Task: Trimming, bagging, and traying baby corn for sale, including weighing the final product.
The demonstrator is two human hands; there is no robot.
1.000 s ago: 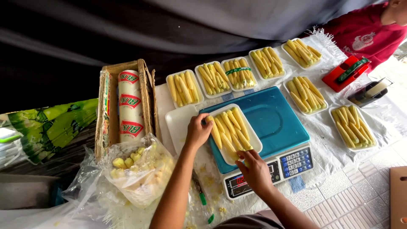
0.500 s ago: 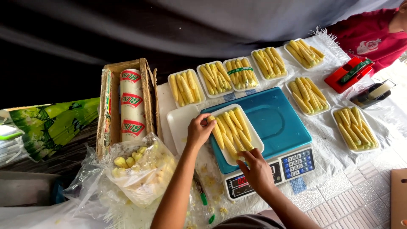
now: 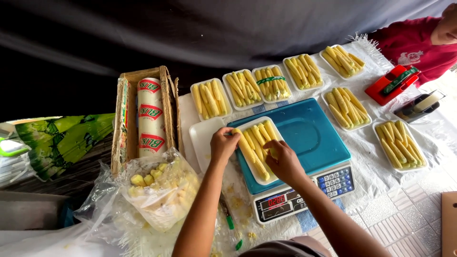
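A white foam tray (image 3: pixel 253 172) filled with baby corn (image 3: pixel 257 138) sits on the blue platform of a digital scale (image 3: pixel 309 135). My left hand (image 3: pixel 223 145) is at the tray's left edge, fingers pinched on one baby corn whose tip sticks out by the corner. My right hand (image 3: pixel 284 162) lies over the tray's right side, fingers curled on a baby corn there. The scale's display and keypad (image 3: pixel 304 192) face me, just below my right wrist.
Several filled trays of baby corn (image 3: pixel 243 88) ring the scale. An empty white tray (image 3: pixel 201 143) lies left of it. A cardboard box with film rolls (image 3: pixel 150 116), a plastic bag of corn pieces (image 3: pixel 159 190) and a red dispenser (image 3: pixel 391 84) are nearby. A person in red (image 3: pixel 419 45) sits far right.
My right hand has moved up from the scale's keypad edge onto the right side of the tray. My left hand stays at the tray's left edge.
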